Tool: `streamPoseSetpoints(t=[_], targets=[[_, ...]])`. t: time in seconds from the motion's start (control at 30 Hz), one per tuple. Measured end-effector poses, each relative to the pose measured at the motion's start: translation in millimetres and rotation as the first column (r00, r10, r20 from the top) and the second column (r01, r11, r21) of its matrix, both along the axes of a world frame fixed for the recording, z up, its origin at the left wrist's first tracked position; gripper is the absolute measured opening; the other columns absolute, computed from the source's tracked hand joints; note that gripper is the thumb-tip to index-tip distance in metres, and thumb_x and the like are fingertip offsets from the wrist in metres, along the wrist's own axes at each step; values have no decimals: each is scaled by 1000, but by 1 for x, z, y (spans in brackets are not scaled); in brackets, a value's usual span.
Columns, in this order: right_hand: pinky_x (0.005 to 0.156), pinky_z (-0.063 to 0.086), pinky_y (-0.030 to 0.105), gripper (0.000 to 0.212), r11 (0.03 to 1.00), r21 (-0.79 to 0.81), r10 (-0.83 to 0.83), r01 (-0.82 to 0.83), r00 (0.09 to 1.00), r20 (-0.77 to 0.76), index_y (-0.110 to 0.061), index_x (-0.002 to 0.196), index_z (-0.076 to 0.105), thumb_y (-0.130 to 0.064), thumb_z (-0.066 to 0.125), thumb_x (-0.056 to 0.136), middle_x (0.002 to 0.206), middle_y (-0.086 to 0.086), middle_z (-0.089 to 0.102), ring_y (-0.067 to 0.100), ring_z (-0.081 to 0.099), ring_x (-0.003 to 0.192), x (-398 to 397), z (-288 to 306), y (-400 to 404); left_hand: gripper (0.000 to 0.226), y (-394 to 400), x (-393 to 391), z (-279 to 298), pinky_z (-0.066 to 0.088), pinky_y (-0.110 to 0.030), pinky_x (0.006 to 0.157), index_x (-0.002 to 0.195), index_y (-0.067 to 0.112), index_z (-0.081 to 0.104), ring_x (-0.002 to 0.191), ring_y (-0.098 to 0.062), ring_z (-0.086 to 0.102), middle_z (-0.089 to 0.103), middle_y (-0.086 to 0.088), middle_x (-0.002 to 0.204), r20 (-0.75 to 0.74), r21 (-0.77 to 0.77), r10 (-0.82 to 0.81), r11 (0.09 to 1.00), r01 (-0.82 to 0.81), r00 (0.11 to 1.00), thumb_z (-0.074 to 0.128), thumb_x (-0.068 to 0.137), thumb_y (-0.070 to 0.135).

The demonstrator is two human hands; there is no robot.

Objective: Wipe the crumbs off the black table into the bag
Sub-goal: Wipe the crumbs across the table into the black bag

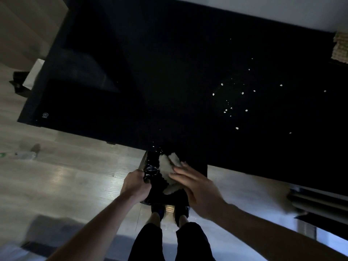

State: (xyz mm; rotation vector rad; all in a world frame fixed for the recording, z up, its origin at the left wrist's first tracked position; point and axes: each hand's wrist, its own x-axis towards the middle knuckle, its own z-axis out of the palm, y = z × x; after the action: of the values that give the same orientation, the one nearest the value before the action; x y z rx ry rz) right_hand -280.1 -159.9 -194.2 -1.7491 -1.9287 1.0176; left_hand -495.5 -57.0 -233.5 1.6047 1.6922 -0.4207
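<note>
A black table (150, 81) fills the upper part of the view. White crumbs (229, 108) lie scattered on its right half, and a few sit at the near edge (153, 146) above the bag. My left hand (136, 184) grips the rim of a shiny black bag (150, 170) held just under the table's near edge. My right hand (195, 187) holds a pale cloth (166, 170) over the bag's mouth, fingers spread flat on it. The bag's inside is too dark to see.
A woven mat or basket (340, 48) sits at the table's far right edge. A white object (33, 72) leans by the table's left end. Wooden floor lies below, with my feet (169, 211) under the bag and a dark rail (318, 200) at the right.
</note>
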Motion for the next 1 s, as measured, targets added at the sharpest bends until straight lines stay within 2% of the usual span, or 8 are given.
streamPoseSetpoints(t=[0.23,0.3,0.47,0.63,0.73,0.8,0.9,1.0], targets=[[127,27,28,59,968,163,-181,190,981,-71,-21,151,55,3,51,97,165,-8,40,17,26,158,7,9,86,16,-5,-10,-1,33,-24,45,66,11,57,59,-17,56,59,-1,65,8,-2,17,1000,-17,1000,57,80,17],[128,23,28,54,969,156,-194,194,981,-14,-23,152,52,-4,55,102,168,-8,35,17,21,160,9,8,121,17,-7,-12,-2,34,-25,47,64,12,55,61,-20,57,59,-2,66,1,1,27,1000,-27,1000,56,81,18],[132,13,47,54,979,199,-99,51,965,241,-28,150,54,-9,58,99,168,-1,34,25,18,160,-2,-20,160,15,-12,-17,-6,37,-26,57,70,10,60,68,-27,58,59,-3,68,-10,3,39,999,-39,999,55,79,21],[132,13,43,61,966,217,87,-139,969,231,-25,148,57,-4,60,92,163,-2,44,24,25,159,-7,-22,108,16,-15,-22,-8,38,-27,59,70,10,59,71,-31,59,63,-8,73,-15,-4,48,999,-48,999,55,77,24],[132,9,37,63,944,144,275,-297,949,154,-24,147,58,2,62,90,162,-4,46,19,25,158,-2,-21,56,15,-15,-21,-9,40,-28,60,70,10,57,78,-36,65,68,-14,79,-4,11,46,999,-46,999,56,77,24],[131,18,38,61,931,63,354,-359,932,79,-25,150,55,-1,64,94,163,-7,44,14,25,158,5,-20,25,15,-16,-18,-8,39,-27,58,69,11,59,74,-33,63,65,-10,74,9,8,47,999,-47,999,57,80,21],[126,31,36,50,940,67,334,-335,942,29,-19,144,61,-4,63,97,159,-4,49,13,34,154,27,-12,-2,17,-17,-12,-8,38,-27,55,68,10,61,69,-30,63,63,-6,69,11,10,43,999,-43,999,58,81,20],[126,31,35,51,983,125,140,-135,989,-36,-18,144,62,0,49,98,158,-3,51,15,37,154,49,1,1,19,-19,-5,-7,37,-26,52,65,9,58,64,-26,61,61,-4,65,11,11,39,999,-40,999,58,81,20]])
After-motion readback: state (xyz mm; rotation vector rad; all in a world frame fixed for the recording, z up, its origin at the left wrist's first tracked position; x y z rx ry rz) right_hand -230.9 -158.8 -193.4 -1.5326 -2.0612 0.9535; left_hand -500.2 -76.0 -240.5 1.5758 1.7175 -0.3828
